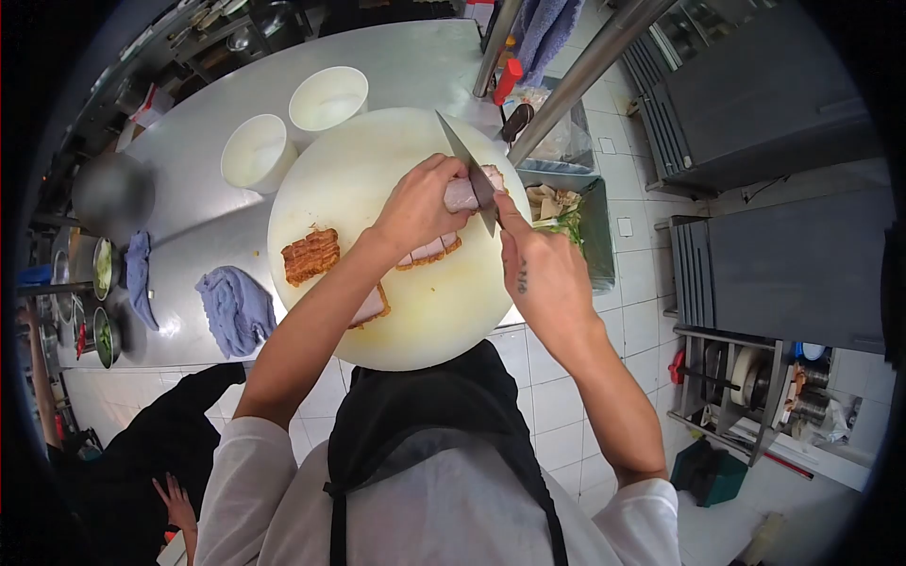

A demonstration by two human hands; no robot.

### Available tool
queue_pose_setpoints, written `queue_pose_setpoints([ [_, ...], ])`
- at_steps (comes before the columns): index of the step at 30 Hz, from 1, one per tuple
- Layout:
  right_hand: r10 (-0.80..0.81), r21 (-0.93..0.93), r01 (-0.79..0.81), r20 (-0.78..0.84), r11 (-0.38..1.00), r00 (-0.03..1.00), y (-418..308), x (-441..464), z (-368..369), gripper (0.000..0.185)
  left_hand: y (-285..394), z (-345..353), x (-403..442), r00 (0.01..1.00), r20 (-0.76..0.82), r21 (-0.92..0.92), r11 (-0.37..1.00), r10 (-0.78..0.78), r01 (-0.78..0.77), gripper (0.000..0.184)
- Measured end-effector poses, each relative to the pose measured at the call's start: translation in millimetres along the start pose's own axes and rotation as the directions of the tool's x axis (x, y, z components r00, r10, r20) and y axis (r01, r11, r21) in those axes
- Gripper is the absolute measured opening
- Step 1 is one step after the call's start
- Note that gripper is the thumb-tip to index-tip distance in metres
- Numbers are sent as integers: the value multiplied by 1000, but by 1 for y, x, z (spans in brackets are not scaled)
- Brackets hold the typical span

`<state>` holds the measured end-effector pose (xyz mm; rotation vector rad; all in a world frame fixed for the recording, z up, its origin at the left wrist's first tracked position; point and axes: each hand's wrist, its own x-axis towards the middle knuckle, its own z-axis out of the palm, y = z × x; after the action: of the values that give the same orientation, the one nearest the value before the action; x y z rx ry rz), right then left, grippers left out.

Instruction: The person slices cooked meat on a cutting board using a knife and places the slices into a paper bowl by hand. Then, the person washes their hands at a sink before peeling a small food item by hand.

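My right hand (549,274) is closed around the handle of a kitchen knife (464,157), whose blade points away from me. The blade stands against a pale chunk of roast pork (461,195) that my left hand (420,201) grips from the left. Beyond the blade, a browned pork piece (494,176) shows on the right side of the round white cutting board (453,321). Under my left wrist lies a row of cut pork slices (431,253). A crisp-skinned pork slab (310,257) rests at the board's left, and my left forearm partly hides another pork piece (372,307).
Two white tubs (257,154) (328,98) stand behind the board. A blue cloth (236,309) lies on the steel table (396,52) at the left. A metal post (580,90) rises near the knife, above a scrap bin (595,259). Another person's hand (176,502) shows at lower left.
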<state>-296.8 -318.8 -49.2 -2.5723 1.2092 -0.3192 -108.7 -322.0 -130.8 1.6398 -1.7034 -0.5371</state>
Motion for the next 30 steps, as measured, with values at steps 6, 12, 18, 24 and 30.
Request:
queue_pose_setpoints([
  [6, 21, 105, -11, -94, 994, 995, -17, -25, -51, 40, 5, -24, -9, 998, -12, -20, 997, -69, 69, 45],
  [12, 50, 101, -50, 5, 994, 999, -27, -31, -51, 37, -2, -15, -8, 999, 42, 11, 1000, -20, 19, 41],
  [18, 70, 48, -75, 94, 996, 993, -34, -30, -54, 37, -1, -11, -7, 999, 14, -12, 999, -48, 48, 35],
  [24, 63, -29, -59, 145, 998, 987, -39, -18, -51, 39, -1, -8, -5, 994, 25, -33, 994, -102, 103, 28],
  [30, 42, 15, -45, 178, 999, 983, -38, -12, -42, 43, -3, -6, -6, 991, -13, -64, 989, -135, 134, 25],
])
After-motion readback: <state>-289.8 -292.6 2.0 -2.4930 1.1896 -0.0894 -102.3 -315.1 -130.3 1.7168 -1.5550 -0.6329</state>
